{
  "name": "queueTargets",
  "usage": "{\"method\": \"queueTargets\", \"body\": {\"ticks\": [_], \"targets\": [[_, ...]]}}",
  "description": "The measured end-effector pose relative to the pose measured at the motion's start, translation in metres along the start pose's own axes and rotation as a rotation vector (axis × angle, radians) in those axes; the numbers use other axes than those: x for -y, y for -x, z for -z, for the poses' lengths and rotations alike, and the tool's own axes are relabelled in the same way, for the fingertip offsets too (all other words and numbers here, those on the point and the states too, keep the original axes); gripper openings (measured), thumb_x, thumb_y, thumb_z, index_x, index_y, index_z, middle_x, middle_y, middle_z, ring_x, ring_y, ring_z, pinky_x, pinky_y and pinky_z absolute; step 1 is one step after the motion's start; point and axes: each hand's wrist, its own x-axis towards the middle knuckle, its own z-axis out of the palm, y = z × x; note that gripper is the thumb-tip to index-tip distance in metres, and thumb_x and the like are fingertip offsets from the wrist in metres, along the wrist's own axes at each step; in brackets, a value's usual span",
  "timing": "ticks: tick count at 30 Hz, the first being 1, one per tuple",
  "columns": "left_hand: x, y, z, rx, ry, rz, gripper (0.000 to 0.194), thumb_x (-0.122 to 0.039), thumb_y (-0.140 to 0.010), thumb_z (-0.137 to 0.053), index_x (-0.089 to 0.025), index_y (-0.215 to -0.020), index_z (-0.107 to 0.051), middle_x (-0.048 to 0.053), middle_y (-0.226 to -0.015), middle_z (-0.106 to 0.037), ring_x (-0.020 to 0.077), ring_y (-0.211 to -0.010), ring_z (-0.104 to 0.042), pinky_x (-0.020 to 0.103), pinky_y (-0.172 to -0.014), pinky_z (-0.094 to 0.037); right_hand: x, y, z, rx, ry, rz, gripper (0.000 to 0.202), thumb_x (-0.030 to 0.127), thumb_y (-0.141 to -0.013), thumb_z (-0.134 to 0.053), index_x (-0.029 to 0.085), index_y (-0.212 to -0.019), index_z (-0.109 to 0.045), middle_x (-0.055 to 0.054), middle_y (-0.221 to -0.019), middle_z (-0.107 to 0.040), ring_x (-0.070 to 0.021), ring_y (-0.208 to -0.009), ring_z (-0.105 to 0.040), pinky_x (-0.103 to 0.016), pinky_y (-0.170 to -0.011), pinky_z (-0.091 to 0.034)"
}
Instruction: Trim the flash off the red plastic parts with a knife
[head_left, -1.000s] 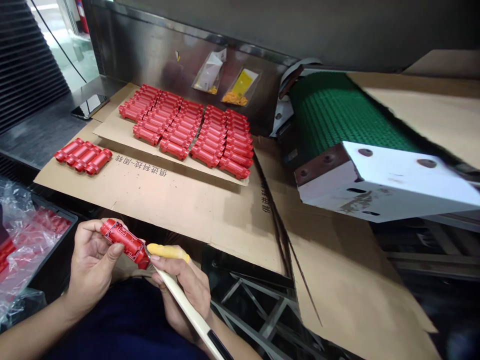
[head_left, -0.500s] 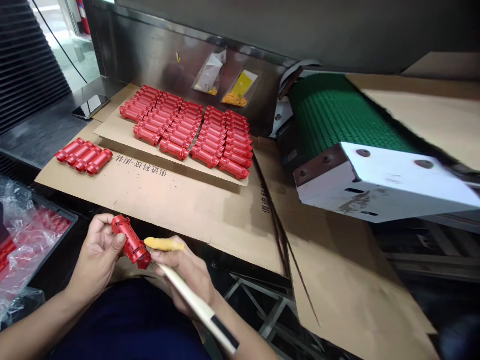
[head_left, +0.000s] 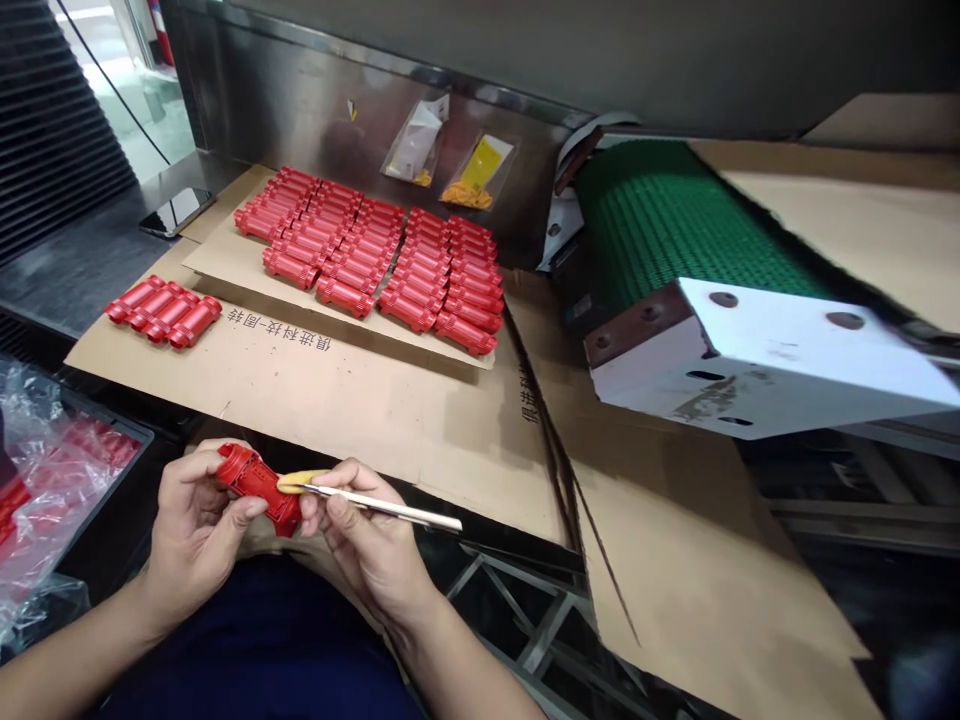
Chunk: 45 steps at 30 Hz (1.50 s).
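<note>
Knife [head_left: 405,511] at red part [head_left: 253,482], likely trimming.
Left hand [head_left: 196,522] holds red part, right hand [head_left: 379,545] grips knife; next stroke probably calls for steady hold, light blade.

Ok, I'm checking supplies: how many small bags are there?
2 in view, both beyond the rows of red parts: left bag and right bag. Others may be hidden.

The person's left hand [head_left: 196,522] holds a red piece [head_left: 259,482]. The right hand [head_left: 375,540] holds a thin tool [head_left: 409,511] with a pale handle, and one finger wears a yellow cover [head_left: 292,484]. Lots of red pieces [head_left: 352,262] sit in rows on brown cardboard [head_left: 232,259]. Four other red pieces [head_left: 166,308] lie near a phone [head_left: 178,211].
</note>
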Motion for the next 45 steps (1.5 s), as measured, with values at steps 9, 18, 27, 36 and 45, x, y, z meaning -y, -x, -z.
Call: {"method": "queueTargets", "body": {"ticks": [9,18,27,36,45], "targets": [[-0.009,-0.005,0.002,-0.007,0.158,0.252,0.022,-0.018,-0.097,-0.076,-0.026,-0.114,-0.064,0.002,-0.112,-0.076,0.0153,-0.085,-0.082,0.026,-0.078,-0.069,0.013,0.015,0.007,0.127,0.499,0.405,0.013,0.032,-0.102,-0.075,0.022,-0.11,-0.077,-0.011,-0.109,-0.083,-0.0223,-0.095,-0.081,-0.039,-0.085,-0.068],[-0.018,-0.003,-0.003,0.015,0.086,0.261,0.019,-0.018,-0.089,-0.085,-0.024,-0.103,-0.073,0.0,-0.1,-0.082,0.0114,-0.089,-0.079,0.016,-0.083,-0.063,0.0,-0.004,-0.008,0.142,1.069,0.981,0.032,0.005,-0.099,-0.067,0.012,-0.13,-0.071,-0.018,-0.117,-0.077,-0.0269,-0.112,-0.075,-0.042,-0.093,-0.069],[-0.019,-0.002,-0.006,0.006,0.115,0.254,0.02,-0.015,-0.088,-0.086,-0.023,-0.101,-0.074,0.003,-0.102,-0.081,0.0136,-0.089,-0.079,0.019,-0.083,-0.065,0.0,0.0,-0.01,0.121,1.062,0.923,0.037,0.004,-0.097,-0.067,0.017,-0.131,-0.071,-0.016,-0.113,-0.079,-0.028,-0.107,-0.076,-0.043,-0.089,-0.069],[-0.016,-0.002,-0.006,0.021,0.131,0.251,0.021,-0.015,-0.09,-0.083,-0.024,-0.105,-0.072,0.002,-0.105,-0.081,0.0132,-0.094,-0.079,0.019,-0.085,-0.064,-0.002,0.003,-0.009,0.112,1.025,0.897,0.033,0.009,-0.1,-0.064,0.017,-0.133,-0.068,-0.017,-0.116,-0.077,-0.0281,-0.11,-0.075,-0.044,-0.091,-0.068],[-0.017,0.0,-0.006,0.018,0.13,0.255,0.025,-0.015,-0.09,-0.083,-0.025,-0.107,-0.07,0.001,-0.105,-0.081,0.0127,-0.091,-0.079,0.019,-0.082,-0.065,0.0,0.003,-0.01,0.096,1.067,0.889,0.035,0.009,-0.101,-0.063,0.021,-0.133,-0.067,-0.015,-0.115,-0.078,-0.0282,-0.106,-0.077,-0.045,-0.087,-0.069]]}}
